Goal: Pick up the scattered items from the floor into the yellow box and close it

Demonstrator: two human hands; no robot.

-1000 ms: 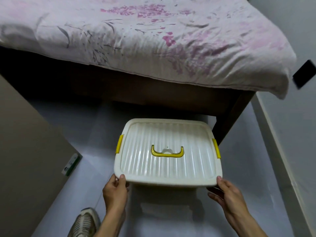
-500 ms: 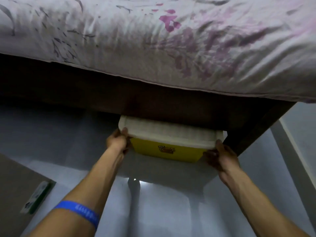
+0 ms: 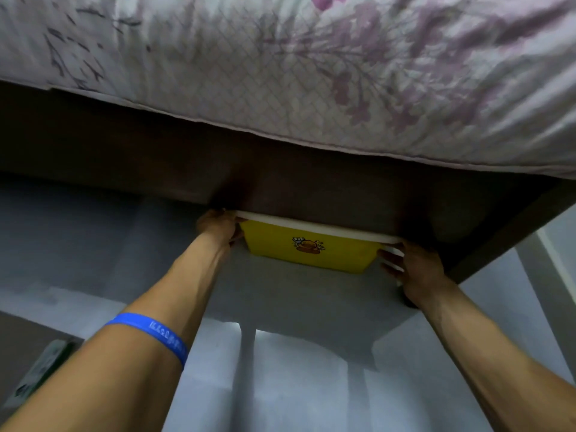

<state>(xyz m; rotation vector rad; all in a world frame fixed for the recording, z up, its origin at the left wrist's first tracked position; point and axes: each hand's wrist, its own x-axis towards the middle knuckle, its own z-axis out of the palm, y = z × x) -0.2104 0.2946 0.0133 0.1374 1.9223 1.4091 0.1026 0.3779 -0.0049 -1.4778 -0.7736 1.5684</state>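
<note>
The yellow box (image 3: 308, 249) with a small cartoon sticker sits on the grey floor, mostly under the bed frame. Only its near wall and the front edge of its white lid (image 3: 311, 224) show; the lid is on the box. My left hand (image 3: 218, 226) grips the box's left front corner, fingers curled round the lid's rim. My right hand (image 3: 411, 269) holds the right front corner, fingers against the lid edge and the side wall. Both arms are stretched forward. No loose items show on the floor.
A dark wooden bed frame (image 3: 280, 169) hangs low over the box, with a floral bedsheet (image 3: 311, 73) above it. A bed leg (image 3: 486, 254) stands right of the box. A brown panel with a green label (image 3: 37, 372) lies at the lower left.
The box has slid away from me and further under the bed, so less of the lid shows. Both hands went forward with it, and the view dropped closer to the floor.
</note>
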